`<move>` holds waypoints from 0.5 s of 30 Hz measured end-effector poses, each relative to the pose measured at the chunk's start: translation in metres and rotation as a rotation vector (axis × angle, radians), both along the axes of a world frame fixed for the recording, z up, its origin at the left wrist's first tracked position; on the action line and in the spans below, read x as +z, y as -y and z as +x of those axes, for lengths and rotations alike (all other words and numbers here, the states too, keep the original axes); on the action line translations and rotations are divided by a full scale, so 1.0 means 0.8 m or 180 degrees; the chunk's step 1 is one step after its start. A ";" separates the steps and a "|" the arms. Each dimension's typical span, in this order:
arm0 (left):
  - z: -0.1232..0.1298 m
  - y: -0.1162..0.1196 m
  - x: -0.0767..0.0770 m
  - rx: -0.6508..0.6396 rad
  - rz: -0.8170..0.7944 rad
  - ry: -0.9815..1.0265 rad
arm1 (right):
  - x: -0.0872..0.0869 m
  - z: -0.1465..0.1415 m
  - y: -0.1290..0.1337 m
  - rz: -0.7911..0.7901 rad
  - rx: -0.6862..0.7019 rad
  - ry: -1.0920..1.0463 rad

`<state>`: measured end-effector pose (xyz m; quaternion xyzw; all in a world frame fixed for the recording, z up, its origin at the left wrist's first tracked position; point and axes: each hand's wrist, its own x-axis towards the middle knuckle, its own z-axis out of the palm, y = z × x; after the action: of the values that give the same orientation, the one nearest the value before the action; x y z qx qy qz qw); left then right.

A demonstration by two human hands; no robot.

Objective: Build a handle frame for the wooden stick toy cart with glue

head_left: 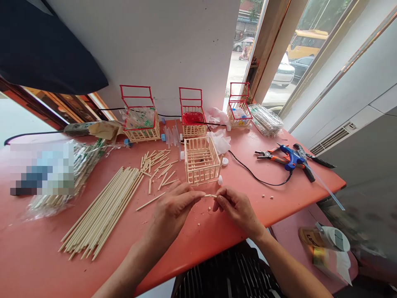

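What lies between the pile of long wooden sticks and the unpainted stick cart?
A scatter of short wooden sticks on the red tabletop; the head view shows it.

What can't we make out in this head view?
All in the head view:
- Stick piece: ends hidden by the fingers of the left hand and right hand; too small to tell if it is one piece or two.
- Plastic-wrapped bundle: partly covered by pixelation.
- Dark cloth: cut off by the top and left edges.
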<state>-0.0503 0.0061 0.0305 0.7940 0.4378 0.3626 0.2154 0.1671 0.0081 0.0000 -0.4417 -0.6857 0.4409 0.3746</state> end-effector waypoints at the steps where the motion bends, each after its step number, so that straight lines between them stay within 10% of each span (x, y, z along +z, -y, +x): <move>1: 0.000 0.000 0.000 0.0000 0.0057 -0.0048 | 0.001 0.000 0.000 0.0012 -0.0005 0.0005; 15: -0.003 -0.001 0.000 -0.0072 0.0891 -0.0602 | -0.002 0.002 0.001 0.0106 -0.0045 0.0109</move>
<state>-0.0524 0.0068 0.0304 0.8517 0.3923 0.3413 0.0647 0.1685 0.0073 -0.0015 -0.4477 -0.6961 0.4192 0.3732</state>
